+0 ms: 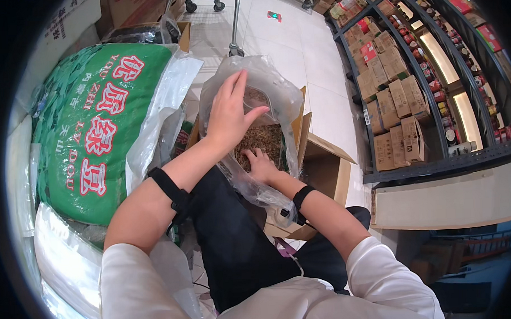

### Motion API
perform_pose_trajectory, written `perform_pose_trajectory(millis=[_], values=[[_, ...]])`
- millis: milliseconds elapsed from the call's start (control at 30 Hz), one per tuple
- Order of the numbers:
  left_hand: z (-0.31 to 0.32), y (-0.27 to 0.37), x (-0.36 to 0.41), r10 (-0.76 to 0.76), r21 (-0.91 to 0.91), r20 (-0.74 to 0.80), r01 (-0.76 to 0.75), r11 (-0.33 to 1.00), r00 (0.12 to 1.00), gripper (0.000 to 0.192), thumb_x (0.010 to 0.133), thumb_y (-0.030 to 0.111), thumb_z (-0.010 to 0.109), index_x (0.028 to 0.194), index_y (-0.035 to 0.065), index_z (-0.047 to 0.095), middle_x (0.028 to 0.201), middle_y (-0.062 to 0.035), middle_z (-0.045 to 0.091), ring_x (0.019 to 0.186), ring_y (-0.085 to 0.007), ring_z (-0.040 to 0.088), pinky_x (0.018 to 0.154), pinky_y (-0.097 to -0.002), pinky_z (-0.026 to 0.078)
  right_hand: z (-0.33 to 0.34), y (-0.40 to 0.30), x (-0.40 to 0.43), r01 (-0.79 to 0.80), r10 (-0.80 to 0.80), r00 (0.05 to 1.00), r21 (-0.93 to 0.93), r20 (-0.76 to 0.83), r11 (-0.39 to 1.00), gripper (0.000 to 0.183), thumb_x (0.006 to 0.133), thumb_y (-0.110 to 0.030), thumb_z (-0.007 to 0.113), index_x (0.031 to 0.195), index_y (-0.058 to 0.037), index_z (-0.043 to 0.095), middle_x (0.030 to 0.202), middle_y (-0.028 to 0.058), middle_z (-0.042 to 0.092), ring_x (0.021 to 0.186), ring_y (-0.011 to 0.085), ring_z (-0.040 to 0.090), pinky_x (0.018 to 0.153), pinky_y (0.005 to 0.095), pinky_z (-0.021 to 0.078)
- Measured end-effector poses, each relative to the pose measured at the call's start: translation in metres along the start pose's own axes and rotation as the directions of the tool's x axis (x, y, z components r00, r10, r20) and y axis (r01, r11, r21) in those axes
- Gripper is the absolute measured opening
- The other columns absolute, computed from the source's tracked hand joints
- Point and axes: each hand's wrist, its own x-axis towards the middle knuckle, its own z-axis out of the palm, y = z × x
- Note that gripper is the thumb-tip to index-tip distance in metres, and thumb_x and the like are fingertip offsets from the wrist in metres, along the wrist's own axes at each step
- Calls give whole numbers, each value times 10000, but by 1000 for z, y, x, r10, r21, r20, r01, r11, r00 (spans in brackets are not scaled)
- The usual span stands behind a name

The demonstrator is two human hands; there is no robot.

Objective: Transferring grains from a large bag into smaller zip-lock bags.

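In front of me stands a cardboard box (303, 115) lined with a clear plastic bag (274, 81), whose mouth is spread wide. Brown, dried, shredded-looking foodstuff (265, 138) lies inside the bag. My left hand (232, 109) is over the far left part of the bag's mouth, palm down, thumb apart from the fingers; nothing shows in its grasp. My right hand (262, 165) reaches into the bag's near part, fingers bent against the brown foodstuff. Whether those fingers hold any of it cannot be seen. Black straps circle both my forearms.
A large green printed sack (98, 131) lies close on my left. An open cardboard carton (327, 169) stands right of the lined box. Metal shelving (430, 90) with cartons and jars rises at the right. A wheeled cart (234, 33) stands beyond the box.
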Motion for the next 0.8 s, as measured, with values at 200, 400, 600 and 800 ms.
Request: perform_pose_trajectory(millis=[200, 400, 600, 800], values=[[1, 0, -2, 32, -59, 63, -29, 998, 998, 823, 746, 282, 803, 1389, -33, 398, 1345, -178, 464, 1232, -347, 474, 1027, -397, 400, -6, 10, -8, 126, -124, 992, 73, -33, 989, 680, 733, -355, 713, 1305, -74, 476, 1287, 272, 493, 1142, 438, 530, 945, 470, 456], [3, 1, -5, 158, -46, 136, -154, 987, 978, 801, 755, 287, 798, 1382, -23, 408, 1352, -176, 460, 1236, -349, 473, 1024, -395, 404, -50, 32, -3, 192, -85, 934, 285, -348, 939, 519, 746, -266, 735, 1160, -4, 561, 1038, 223, 639, 973, 344, 626, 867, 395, 490], [4, 2, -4, -39, -227, 204, 86, 970, 978, 763, 796, 338, 767, 1364, -45, 431, 1316, -193, 490, 1212, -337, 500, 1015, -383, 406, -128, 39, -2, 195, 141, 857, 566, -495, 801, 436, 822, -159, 686, 1200, 14, 553, 1043, 127, 664, 926, 224, 634, 831, 344, 495], [9, 9, -11, -157, -216, 380, 253, 943, 911, 808, 857, 476, 667, 1363, -94, 401, 1298, -240, 491, 1225, -364, 482, 1034, -389, 391, -166, 17, -14, 349, 170, 858, 792, -486, 501, 358, 848, -119, 675, 1168, 3, 573, 1053, 92, 651, 951, 167, 604, 832, 305, 480]])
